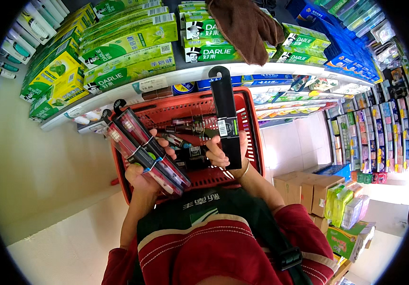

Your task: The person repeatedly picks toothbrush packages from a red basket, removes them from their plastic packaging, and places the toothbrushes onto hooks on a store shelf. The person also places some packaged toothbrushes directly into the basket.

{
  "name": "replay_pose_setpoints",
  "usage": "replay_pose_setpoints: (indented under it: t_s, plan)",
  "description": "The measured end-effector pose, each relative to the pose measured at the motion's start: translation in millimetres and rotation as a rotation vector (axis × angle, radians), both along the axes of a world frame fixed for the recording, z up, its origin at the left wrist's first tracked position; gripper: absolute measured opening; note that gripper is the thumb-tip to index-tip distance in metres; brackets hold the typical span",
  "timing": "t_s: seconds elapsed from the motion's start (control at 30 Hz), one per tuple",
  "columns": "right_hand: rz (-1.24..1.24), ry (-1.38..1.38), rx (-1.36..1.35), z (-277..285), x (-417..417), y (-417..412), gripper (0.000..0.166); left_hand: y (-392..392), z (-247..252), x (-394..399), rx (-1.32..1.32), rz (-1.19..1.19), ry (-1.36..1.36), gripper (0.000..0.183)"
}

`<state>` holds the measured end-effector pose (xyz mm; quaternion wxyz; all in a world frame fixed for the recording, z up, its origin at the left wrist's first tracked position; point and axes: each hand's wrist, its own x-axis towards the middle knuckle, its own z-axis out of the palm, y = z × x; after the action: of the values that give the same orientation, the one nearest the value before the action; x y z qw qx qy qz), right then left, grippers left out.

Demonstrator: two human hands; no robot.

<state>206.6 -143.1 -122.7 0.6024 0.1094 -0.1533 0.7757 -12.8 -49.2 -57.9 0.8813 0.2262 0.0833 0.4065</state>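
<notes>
Two toothbrush packs (pixel 147 153) with clear fronts and black card lie side by side in my left hand (pixel 147 171), whose fingers wrap round them over the basket's left side. My right hand (pixel 225 153) grips a long black package (pixel 224 107) with a hanging hook at its top and a barcode label, held upright above the basket's right part. Beneath both hands is a red plastic shopping basket (pixel 257 142), holding several more black and clear packs (pixel 190 156).
Green toothpaste boxes (pixel 129 46) stand stacked on the shelf ahead, with a brown cloth (pixel 243 28) draped over some. Blue boxes (pixel 354 57) are farther right. Cardboard boxes (pixel 302 188) stand on the floor at right, before hanging displays (pixel 375 135). A pale wall (pixel 30 171) rises at left.
</notes>
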Motion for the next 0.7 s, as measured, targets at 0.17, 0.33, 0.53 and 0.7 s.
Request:
replay_pose_setpoints:
  t_s: [0.17,0.33,0.53,0.7]
  plan:
    - [-0.011,-0.021,0.015,-1,-2,1,0.079,0,0,-1,0.000,0.014,0.007,0.087]
    - [0.013,-0.019,0.026,-1,-3,1,0.080,-3,3,0,0.047,0.031,0.027,0.083]
    - [0.004,-0.072,0.038,3,-3,3,0.081,-4,0,-1,0.001,0.021,0.001,0.083]
    - [-0.108,-0.464,-0.064,24,12,-7,0.087,-10,-1,-5,-0.012,0.027,0.072,0.082]
